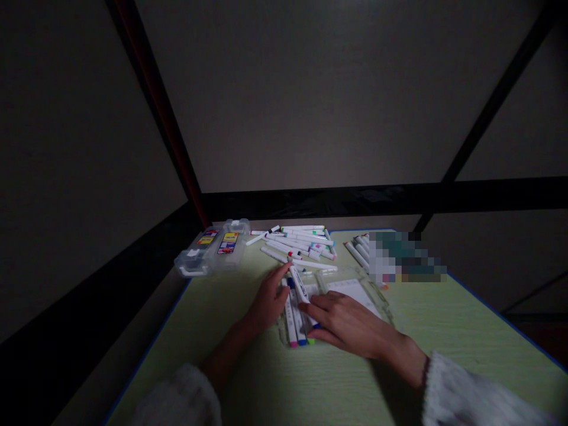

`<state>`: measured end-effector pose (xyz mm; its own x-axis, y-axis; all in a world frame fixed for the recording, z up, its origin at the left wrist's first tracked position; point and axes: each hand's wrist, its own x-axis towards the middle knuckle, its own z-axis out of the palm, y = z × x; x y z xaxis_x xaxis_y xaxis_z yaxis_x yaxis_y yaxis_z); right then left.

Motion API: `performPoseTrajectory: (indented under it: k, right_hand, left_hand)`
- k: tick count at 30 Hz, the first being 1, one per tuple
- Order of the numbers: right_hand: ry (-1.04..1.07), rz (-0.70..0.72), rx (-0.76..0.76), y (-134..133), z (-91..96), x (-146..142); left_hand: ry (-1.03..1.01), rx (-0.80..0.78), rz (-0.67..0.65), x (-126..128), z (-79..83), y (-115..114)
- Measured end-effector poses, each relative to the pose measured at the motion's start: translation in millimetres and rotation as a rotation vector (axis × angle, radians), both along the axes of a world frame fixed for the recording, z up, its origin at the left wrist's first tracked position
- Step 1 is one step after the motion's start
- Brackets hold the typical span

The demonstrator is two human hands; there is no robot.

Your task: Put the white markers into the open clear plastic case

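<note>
A white marker point(299, 284) with a blue end is held at a slant by my right hand point(350, 322), its fingers closed round the lower part. My left hand point(266, 300) is at the left, fingers stretched out and thumb apart; its index fingertip is at the marker's far end, and I cannot tell if it presses on it. Below both hands lies an open clear plastic case point(386, 307). White markers point(290, 322) with pink, blue and green ends lie side by side in its left half. A white printed sheet point(352, 291) shows in the right half, partly behind my right hand.
Loose white markers point(302, 239) are heaped at the table's back. Closed clear cases point(213, 251) with yellow labels stand at the back left. More markers point(356, 254) lie at the back right beside a pixelated patch. The pale green table point(444, 343) has blue edges; a wall rises behind.
</note>
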<state>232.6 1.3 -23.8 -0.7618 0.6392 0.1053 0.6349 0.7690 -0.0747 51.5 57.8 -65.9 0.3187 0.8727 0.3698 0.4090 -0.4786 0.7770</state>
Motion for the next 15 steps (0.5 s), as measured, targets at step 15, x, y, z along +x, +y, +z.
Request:
performPoseTrajectory:
  k: [15]
  right_hand:
    - [0.007,0.033,-0.038,-6.5,-2.9,-0.5]
  left_hand:
    - [0.123,0.062,-0.034,-0.2,-5.6,-1.0]
